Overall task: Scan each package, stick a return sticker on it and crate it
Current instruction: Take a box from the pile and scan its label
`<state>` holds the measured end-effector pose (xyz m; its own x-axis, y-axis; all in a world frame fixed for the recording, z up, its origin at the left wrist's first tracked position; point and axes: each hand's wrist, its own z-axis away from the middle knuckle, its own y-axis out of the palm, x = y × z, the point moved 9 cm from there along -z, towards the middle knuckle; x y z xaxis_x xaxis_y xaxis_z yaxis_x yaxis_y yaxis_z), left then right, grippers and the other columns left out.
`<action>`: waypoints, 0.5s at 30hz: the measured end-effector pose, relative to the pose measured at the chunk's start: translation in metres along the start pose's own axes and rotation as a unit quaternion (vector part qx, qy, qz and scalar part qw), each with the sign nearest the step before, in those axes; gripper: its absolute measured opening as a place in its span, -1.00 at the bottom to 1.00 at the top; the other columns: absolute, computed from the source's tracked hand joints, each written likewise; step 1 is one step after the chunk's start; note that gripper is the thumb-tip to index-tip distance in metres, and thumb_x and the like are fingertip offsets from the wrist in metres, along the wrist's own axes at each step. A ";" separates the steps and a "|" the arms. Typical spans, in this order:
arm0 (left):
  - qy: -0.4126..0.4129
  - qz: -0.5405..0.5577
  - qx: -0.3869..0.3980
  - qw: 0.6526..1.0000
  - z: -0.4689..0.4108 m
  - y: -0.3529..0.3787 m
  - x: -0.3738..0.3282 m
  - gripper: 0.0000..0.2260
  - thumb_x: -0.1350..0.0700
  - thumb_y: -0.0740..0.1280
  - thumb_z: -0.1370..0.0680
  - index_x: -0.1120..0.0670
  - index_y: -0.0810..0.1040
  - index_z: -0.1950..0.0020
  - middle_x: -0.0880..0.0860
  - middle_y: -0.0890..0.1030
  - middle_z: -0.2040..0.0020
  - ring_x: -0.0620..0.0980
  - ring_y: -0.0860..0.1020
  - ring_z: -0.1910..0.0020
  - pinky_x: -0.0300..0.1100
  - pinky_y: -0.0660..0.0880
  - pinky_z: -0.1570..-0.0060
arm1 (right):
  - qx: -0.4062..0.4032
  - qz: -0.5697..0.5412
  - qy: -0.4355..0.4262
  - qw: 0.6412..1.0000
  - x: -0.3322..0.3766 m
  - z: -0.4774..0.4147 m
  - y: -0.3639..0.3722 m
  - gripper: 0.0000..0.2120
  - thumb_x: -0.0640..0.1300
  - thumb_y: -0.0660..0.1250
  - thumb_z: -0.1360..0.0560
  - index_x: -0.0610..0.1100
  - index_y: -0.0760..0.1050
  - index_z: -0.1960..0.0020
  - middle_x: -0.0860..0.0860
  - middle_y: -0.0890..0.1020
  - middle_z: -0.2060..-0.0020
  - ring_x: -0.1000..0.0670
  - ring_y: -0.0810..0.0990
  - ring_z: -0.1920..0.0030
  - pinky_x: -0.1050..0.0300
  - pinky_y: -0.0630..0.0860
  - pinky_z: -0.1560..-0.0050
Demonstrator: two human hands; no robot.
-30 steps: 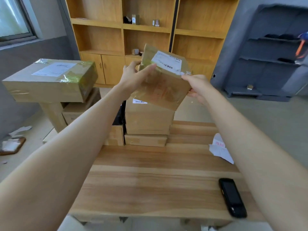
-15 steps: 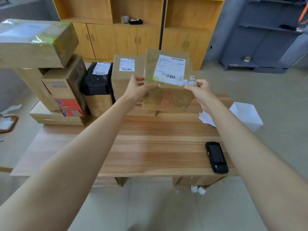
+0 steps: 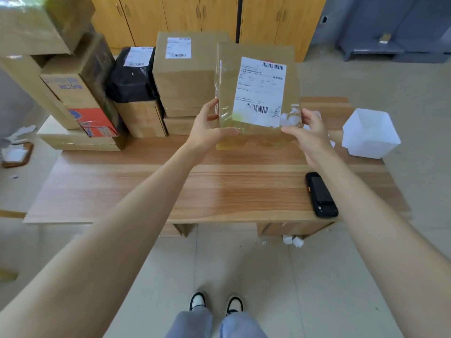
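I hold a taped cardboard package point(image 3: 229, 76) above the far half of the wooden table point(image 3: 146, 191), its white barcode label point(image 3: 260, 92) facing me. My left hand point(image 3: 207, 129) grips its lower left corner, thumb along the front edge. My right hand point(image 3: 308, 134) grips the lower right corner. A black handheld scanner point(image 3: 321, 195) lies face up near the table's right front edge. Behind the package, crumpled white paper point(image 3: 290, 118) shows by my right hand.
Several more packages are stacked along the table's back and left: a labelled brown box point(image 3: 183, 76), a black bag parcel point(image 3: 131, 76), a printed carton point(image 3: 78, 93). A white plastic crate point(image 3: 369, 132) stands at the right end. Wooden cabinets point(image 3: 195, 13) line the wall.
The package came down from the stack toward the table and turned so its label faces me. My view tilted downward; both hands stayed on the box.
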<state>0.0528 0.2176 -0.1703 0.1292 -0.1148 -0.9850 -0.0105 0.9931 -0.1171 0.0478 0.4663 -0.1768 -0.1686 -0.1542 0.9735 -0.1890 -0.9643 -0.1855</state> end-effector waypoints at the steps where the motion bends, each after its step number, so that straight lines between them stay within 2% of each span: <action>1: 0.002 -0.003 0.002 1.000 0.003 0.003 0.002 -0.18 0.24 0.55 -0.33 -0.08 0.23 -0.48 0.08 0.40 -0.31 -0.05 0.54 -0.11 0.03 0.52 -0.16 | 0.008 -0.003 0.006 1.000 -0.005 0.002 -0.001 -0.34 -0.28 0.44 -0.42 -0.10 0.29 -0.45 0.09 0.47 -0.20 0.06 0.48 -0.25 0.11 0.44 -0.26; 4: 0.005 -0.010 0.010 1.000 0.009 0.011 0.011 -0.19 0.26 0.53 -0.34 -0.05 0.23 -0.48 0.07 0.38 -0.32 0.00 0.48 -0.22 -0.02 0.53 -0.13 | 0.032 -0.019 0.037 0.999 -0.022 0.012 -0.002 -0.27 -0.27 0.46 -0.39 -0.04 0.26 -0.49 0.21 0.50 -0.09 0.10 0.49 -0.22 0.12 0.40 -0.30; 6: -0.006 -0.005 0.020 1.000 0.013 0.015 0.022 -0.20 0.26 0.52 -0.35 -0.07 0.23 -0.48 0.03 0.38 -0.29 0.04 0.52 -0.18 -0.15 0.54 0.02 | 0.034 -0.025 0.050 0.998 -0.034 0.016 -0.003 -0.24 -0.21 0.51 -0.29 0.00 0.34 -0.43 0.13 0.54 -0.17 0.07 0.52 -0.23 0.00 0.42 -0.33; 8: -0.025 0.005 0.027 0.999 0.018 0.018 0.034 -0.20 0.28 0.51 -0.36 -0.08 0.21 -0.49 -0.02 0.38 -0.25 0.04 0.54 -0.16 -0.24 0.50 0.10 | 0.042 -0.029 0.059 0.997 -0.048 0.019 -0.002 -0.29 -0.22 0.51 -0.28 -0.03 0.40 -0.39 0.07 0.57 -0.20 0.01 0.55 -0.21 -0.07 0.45 -0.31; 11: -0.048 0.010 0.030 0.998 0.025 0.021 0.056 -0.20 0.29 0.51 -0.36 -0.05 0.21 -0.49 -0.03 0.39 -0.26 0.04 0.52 -0.18 -0.20 0.51 0.07 | 0.052 -0.030 0.087 0.994 -0.071 0.025 0.000 -0.23 -0.21 0.52 -0.27 -0.08 0.34 -0.43 0.03 0.54 -0.26 -0.01 0.54 -0.22 -0.10 0.44 -0.31; 15: -0.090 0.015 0.021 0.996 0.032 0.022 0.089 -0.21 0.29 0.50 -0.36 0.01 0.20 -0.49 -0.05 0.39 -0.26 0.01 0.52 -0.17 -0.21 0.51 0.08 | 0.066 -0.012 0.114 0.991 -0.098 0.031 0.008 -0.30 -0.27 0.47 -0.39 -0.06 0.30 -0.46 0.01 0.51 -0.29 -0.01 0.50 -0.26 -0.05 0.38 -0.35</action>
<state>0.0957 0.2302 -0.2569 0.3046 -0.0833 -0.9488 0.0243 0.9965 -0.0797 0.0926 0.4672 -0.2694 -0.3834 -0.0917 0.9190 -0.0710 -0.9892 -0.1283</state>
